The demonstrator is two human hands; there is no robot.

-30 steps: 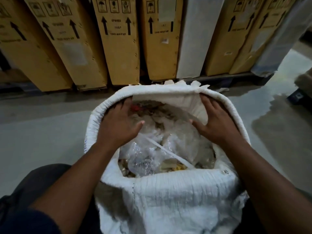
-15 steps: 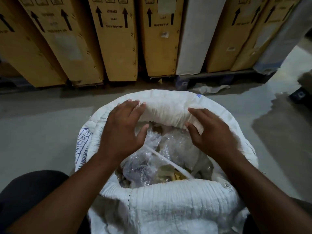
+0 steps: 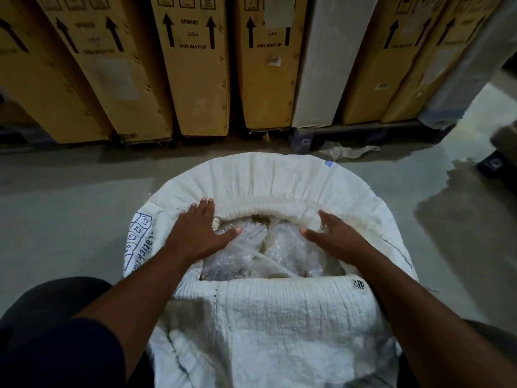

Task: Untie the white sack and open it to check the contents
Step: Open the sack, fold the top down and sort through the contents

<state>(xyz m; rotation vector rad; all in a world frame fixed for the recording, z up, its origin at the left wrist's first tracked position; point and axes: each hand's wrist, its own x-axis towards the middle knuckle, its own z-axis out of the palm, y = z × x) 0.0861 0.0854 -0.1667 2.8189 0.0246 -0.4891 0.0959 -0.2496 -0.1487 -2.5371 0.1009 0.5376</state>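
Note:
The white sack [image 3: 279, 312] stands open on the floor right in front of me, its woven rim rolled outward into a thick collar. Blue print shows on its left side. Inside lie crumpled clear plastic bags [image 3: 263, 250] with brownish pieces under them. My left hand [image 3: 200, 233] lies over the far-left part of the rolled rim, fingers on top and thumb inside the opening. On the far-right part of the rim, my right hand [image 3: 335, 236] curls its fingers over the roll, also with its thumb inside.
Tall cardboard boxes [image 3: 195, 71] marked with up arrows stand in a row behind the sack, with one white-wrapped box [image 3: 321, 60] among them, on a dark pallet [image 3: 361, 133]. A crumpled scrap [image 3: 349, 151] lies on the grey floor. A wet-looking patch [image 3: 458, 219] spreads at the right.
Both hands have rolled the far rim outward and down, making a wider collar. They have moved apart along the rim, and the view has tilted down.

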